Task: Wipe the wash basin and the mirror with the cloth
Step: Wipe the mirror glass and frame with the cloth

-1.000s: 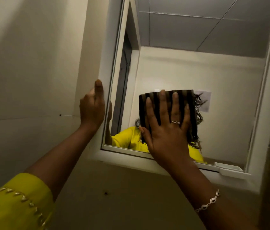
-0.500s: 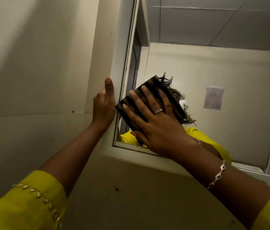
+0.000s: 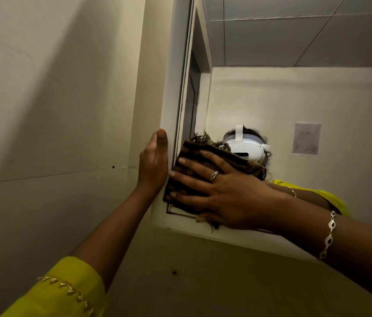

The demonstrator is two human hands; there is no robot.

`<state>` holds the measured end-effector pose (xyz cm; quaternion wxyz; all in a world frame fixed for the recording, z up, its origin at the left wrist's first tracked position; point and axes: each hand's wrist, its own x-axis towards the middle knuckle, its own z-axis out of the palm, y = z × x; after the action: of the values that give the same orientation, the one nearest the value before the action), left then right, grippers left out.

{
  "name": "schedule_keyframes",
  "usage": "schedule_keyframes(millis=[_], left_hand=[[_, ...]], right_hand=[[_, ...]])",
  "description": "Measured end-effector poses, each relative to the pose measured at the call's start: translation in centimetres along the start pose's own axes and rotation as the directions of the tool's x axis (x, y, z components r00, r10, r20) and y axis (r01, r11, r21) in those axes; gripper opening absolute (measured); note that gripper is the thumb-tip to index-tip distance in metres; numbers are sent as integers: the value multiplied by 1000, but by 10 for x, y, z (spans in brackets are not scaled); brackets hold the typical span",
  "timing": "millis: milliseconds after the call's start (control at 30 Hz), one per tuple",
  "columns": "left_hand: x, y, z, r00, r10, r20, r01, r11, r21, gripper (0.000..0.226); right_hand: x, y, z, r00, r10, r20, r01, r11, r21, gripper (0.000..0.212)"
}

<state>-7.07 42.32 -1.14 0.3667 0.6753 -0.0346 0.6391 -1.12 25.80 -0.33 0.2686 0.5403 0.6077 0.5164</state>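
Observation:
A white-framed mirror hangs on the wall above me, seen from below. My right hand lies flat with spread fingers on a dark striped, fringed cloth, pressing it against the glass in the mirror's lower left corner. My left hand rests flat, fingers straight up, against the outer left side of the mirror frame. The wash basin is out of view.
A beige wall runs along the left and below the mirror, with small holes in it. The glass reflects a ceiling, a doorway, a paper on the far wall and a person in yellow wearing a white headset.
My right hand has slid the cloth leftward and down across the glass, from the lower middle to the lower left corner. My left hand has stayed on the frame's side.

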Motion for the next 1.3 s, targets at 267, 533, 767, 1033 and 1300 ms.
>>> schedule_keyframes(millis=[267,533,767,1033,1300], left_hand=[[-3,-6,0,984,179,-11,-172,957,233,93],[-15,-6,0,943,331,43,-322,872,369,84],[-29,-6,8,889,415,195,-414,545,729,83],[-96,38,71,728,596,339,-686,640,347,68],[-127,33,102,580,666,468,-814,472,339,72]], right_hand=[[-2,9,-4,985,-169,42,169,986,-10,55],[-33,14,-3,985,-159,65,161,986,-34,53],[-87,24,-9,988,-111,110,116,992,-38,52],[-134,33,-15,984,-92,155,103,992,-67,53],[-163,52,-24,975,-122,187,127,992,-18,47]])
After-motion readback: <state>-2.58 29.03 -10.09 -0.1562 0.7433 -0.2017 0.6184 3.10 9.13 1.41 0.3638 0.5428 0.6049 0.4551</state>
